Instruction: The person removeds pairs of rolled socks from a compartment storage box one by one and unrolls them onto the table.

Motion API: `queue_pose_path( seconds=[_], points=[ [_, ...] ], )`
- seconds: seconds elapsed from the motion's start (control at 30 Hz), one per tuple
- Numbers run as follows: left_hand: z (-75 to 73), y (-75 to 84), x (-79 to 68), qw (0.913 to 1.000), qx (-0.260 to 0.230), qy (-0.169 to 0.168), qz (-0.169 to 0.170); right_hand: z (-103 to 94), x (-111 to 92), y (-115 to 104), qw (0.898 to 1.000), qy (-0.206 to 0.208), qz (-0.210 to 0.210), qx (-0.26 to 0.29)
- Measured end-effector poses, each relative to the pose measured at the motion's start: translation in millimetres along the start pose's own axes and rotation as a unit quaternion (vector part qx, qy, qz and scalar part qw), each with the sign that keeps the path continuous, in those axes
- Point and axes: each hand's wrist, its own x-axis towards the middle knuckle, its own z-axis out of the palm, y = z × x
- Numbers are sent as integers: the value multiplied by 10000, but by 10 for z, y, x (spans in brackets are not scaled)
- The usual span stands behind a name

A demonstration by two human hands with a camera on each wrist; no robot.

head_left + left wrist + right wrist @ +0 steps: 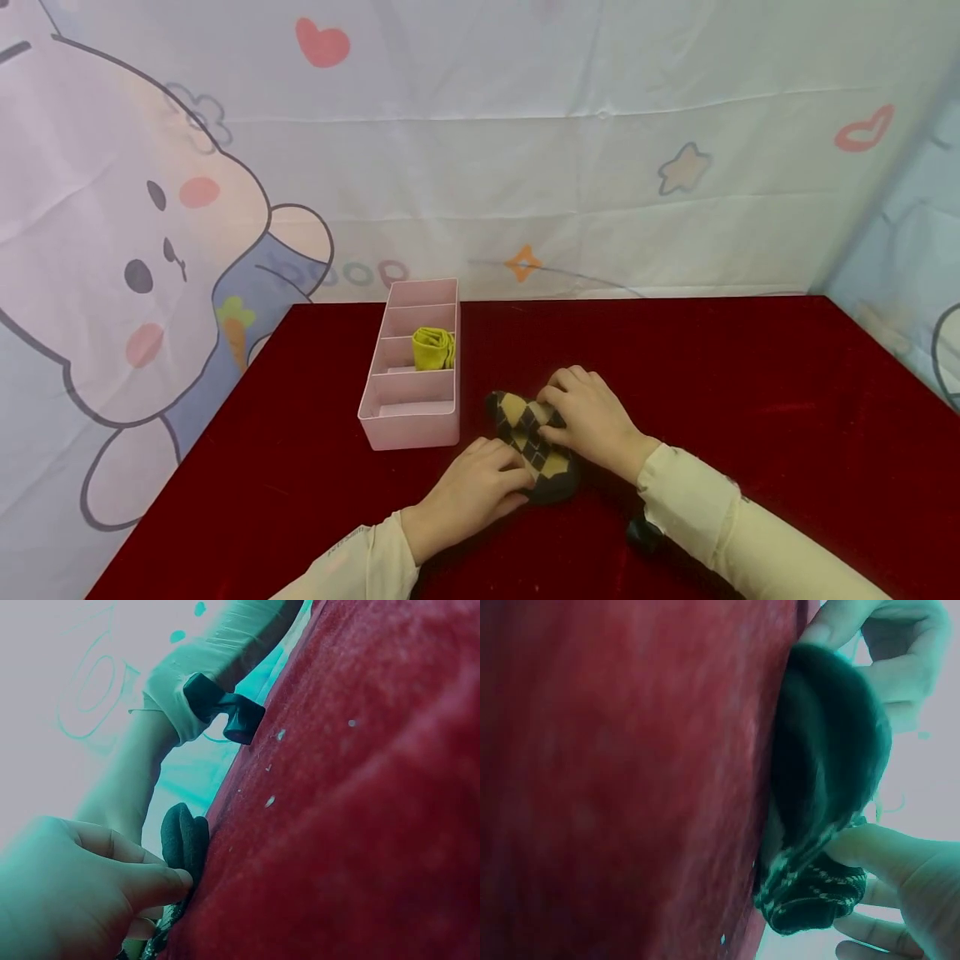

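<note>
An argyle sock [534, 442], black with tan-yellow diamonds, lies on the red cloth, apparently folded. My left hand [476, 492] grips its near left edge, thumb toward me; in the left wrist view the thumb of the left hand [82, 892] presses the dark sock end [184, 840]. On the sock's far right side is my right hand [592, 417], thumb and fingers curled at the edge. Close up in the right wrist view, the right hand [922, 889] has its thumb on the patterned part of the sock [829, 750], while other fingers are partly hidden behind it.
Left of the sock stands a pink divided box [416, 432] with several compartments. A rolled yellow-green sock-like bundle [433, 348] sits in one of them. Red velvet cloth [712, 400] covers the table, and a printed curtain [480, 183] hangs behind.
</note>
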Motion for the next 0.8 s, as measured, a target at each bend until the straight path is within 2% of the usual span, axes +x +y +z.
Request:
queue_pose_path(
  seconds=[0.2, 0.8],
  points=[
    [-2, 1, -8, 10000, -67, -17, -54, 7, 66, 12, 9997, 201, -97, -120],
    [0, 8, -12, 9997, -213, -9, -109, 24, 172, 44, 9993, 279, -29, -247]
  ],
)
